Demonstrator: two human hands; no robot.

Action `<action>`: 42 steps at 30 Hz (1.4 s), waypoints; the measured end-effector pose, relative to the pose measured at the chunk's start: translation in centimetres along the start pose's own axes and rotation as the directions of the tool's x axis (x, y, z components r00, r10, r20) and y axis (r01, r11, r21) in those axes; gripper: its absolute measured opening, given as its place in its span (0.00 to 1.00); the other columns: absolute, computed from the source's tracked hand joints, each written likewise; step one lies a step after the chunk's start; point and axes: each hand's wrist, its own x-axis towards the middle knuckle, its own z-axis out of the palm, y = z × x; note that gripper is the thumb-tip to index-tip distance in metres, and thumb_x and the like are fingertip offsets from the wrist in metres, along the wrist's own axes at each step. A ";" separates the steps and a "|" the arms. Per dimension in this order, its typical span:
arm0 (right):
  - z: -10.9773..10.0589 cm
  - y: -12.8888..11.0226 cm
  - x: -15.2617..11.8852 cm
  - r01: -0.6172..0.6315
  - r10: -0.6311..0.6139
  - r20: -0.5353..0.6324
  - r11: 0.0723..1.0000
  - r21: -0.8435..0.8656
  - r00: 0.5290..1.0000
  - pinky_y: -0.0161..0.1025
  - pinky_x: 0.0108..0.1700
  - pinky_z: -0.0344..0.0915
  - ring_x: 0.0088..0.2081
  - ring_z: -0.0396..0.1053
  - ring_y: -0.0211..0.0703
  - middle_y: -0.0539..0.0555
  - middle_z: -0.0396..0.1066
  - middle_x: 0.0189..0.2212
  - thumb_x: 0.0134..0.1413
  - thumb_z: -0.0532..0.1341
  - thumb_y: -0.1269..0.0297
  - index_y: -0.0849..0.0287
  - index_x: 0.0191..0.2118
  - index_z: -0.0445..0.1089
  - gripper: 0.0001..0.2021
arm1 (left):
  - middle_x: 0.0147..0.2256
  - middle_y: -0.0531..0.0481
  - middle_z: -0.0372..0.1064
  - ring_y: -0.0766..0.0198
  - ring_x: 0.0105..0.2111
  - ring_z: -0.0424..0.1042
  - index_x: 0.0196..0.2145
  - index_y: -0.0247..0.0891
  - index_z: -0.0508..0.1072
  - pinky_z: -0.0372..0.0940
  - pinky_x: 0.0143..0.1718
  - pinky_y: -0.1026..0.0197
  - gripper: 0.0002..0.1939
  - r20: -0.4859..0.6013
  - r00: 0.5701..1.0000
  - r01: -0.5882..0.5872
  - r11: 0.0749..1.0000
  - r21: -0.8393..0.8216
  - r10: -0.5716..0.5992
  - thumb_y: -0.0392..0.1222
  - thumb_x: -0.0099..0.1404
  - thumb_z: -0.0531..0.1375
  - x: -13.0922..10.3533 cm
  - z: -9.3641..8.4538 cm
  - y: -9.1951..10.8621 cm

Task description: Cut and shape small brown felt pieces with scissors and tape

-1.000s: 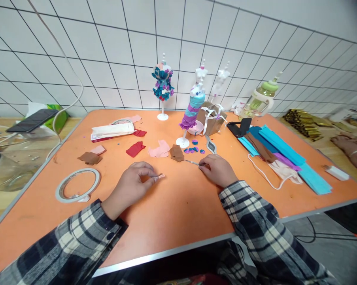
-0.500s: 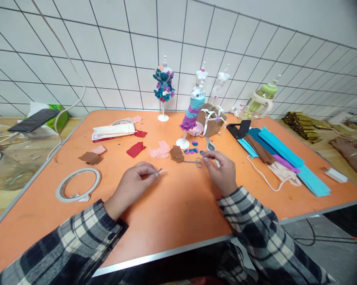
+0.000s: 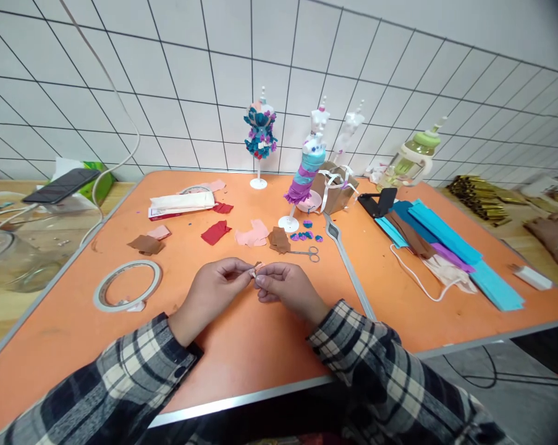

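Observation:
My left hand (image 3: 214, 288) pinches a small brown and pink paper piece (image 3: 257, 267) between thumb and fingertips. My right hand (image 3: 290, 285) meets it there, its thumb and fingers closed at the same piece; the fingers partly hide it. Just beyond my hands lie small scissors (image 3: 310, 252), brown crepe paper squares (image 3: 279, 240) and torn pink paper (image 3: 253, 233). Several small blue and purple paper flowers (image 3: 306, 235) lie beside the scissors. Behind them stands a small dress form (image 3: 306, 176) wrapped in blue and purple paper.
On the left are a tape roll (image 3: 100, 290), brown scraps (image 3: 146, 245) and red paper (image 3: 216, 232). Long tweezers (image 3: 350, 266) lie right of my hand. Folded coloured paper strips (image 3: 445, 232) and a bottle (image 3: 411, 159) are farther right. Another person's hands (image 3: 554, 238) rest at the far right.
My right hand has moved left and down from beside the flowers and scissors to my left hand. Its fingers now touch the small piece. The view has shifted slightly.

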 end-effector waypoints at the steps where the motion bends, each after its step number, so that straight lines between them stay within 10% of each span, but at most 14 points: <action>1: -0.2 0.1 0.0 -0.019 0.019 -0.004 1.000 0.010 1.000 0.35 0.32 0.69 0.25 0.69 0.32 0.47 0.72 0.25 0.32 0.75 0.51 0.61 0.32 0.74 0.22 | 0.29 0.48 0.81 0.59 0.29 0.78 0.29 0.38 0.79 0.71 0.32 0.63 0.10 0.007 1.000 -0.012 1.000 0.011 0.012 0.47 0.57 0.62 0.0 0.1 0.0; 27: 0.8 1.2 -0.5 0.002 0.014 -0.048 0.954 0.300 0.999 0.31 0.33 0.71 0.27 0.67 0.30 0.47 0.70 0.24 0.30 0.76 0.51 0.63 0.32 0.75 0.23 | 0.31 0.48 0.81 0.60 0.31 0.78 0.33 0.39 0.82 0.71 0.34 0.62 0.11 0.137 0.987 -0.084 0.996 -0.026 0.086 0.46 0.61 0.62 -0.2 -0.8 0.0; 42: 0.7 1.1 -0.5 0.024 -0.007 -0.072 0.969 0.245 0.997 0.34 0.34 0.71 0.28 0.70 0.33 0.50 0.74 0.29 0.29 0.77 0.52 0.61 0.33 0.74 0.25 | 0.31 0.46 0.82 0.58 0.31 0.78 0.34 0.37 0.81 0.72 0.34 0.60 0.12 0.028 0.998 -0.053 0.998 0.019 0.052 0.48 0.61 0.62 -0.5 -0.5 0.1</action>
